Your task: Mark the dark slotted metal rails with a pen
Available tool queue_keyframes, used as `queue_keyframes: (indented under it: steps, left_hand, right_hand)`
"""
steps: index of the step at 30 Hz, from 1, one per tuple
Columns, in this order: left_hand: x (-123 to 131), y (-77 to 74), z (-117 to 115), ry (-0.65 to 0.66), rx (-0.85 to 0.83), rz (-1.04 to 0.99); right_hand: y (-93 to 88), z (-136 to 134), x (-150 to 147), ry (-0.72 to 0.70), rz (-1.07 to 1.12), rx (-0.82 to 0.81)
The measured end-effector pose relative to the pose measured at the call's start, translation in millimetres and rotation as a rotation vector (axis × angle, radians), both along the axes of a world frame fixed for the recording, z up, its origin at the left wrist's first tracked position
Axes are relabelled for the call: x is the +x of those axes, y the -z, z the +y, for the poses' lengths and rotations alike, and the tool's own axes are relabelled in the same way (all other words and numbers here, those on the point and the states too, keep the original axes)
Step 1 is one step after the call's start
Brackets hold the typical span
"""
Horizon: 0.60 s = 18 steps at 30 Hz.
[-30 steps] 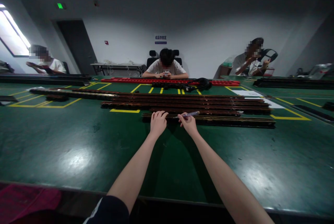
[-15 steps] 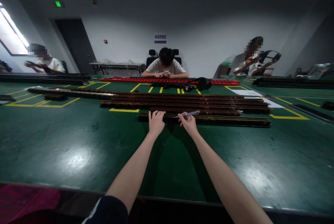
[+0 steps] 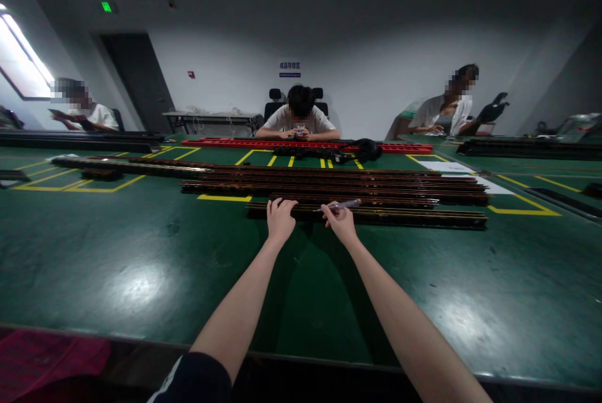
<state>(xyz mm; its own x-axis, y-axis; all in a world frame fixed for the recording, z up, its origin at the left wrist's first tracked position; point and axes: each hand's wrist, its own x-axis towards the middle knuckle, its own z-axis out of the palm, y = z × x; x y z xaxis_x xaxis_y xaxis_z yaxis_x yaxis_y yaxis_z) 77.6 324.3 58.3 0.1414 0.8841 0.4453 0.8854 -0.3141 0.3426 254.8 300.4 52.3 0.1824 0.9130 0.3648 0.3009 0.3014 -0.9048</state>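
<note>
Both my arms reach out over a green table (image 3: 141, 265). My left hand (image 3: 280, 219) rests on the nearest long dark rail (image 3: 414, 219), its fingers curled over the top edge. Just to the right, my right hand (image 3: 341, 220) pinches a slim pen-like tool (image 3: 339, 205) with a clear purple barrel, its tip pointing left above the same rail. More long dark rails (image 3: 329, 180) lie side by side behind the nearest one.
Yellow tape lines (image 3: 224, 198) mark zones on the table. A red tray strip (image 3: 263, 144) and a black bundle (image 3: 364, 150) lie at the far edge. Three other people sit across and at both sides. A pink cloth (image 3: 47, 359) is at the near left.
The nearest rail has slid a little to the left under my left hand. The person at the far right has lowered the arms. My right hand and tool have barely moved.
</note>
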Motion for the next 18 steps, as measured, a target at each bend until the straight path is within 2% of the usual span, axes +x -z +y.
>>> queue_keyframes:
  steps: [13,18]
  left_hand:
    - [-0.4,4.9,2.1,-0.009,0.052,-0.025]
    - [-2.2,3.5,2.0,0.042,0.049,-0.019]
  right_hand:
    - [-1.1,0.2,-0.7,0.011,0.017,-0.011]
    - [-1.0,-0.9,-1.4,0.169,0.037,-0.016]
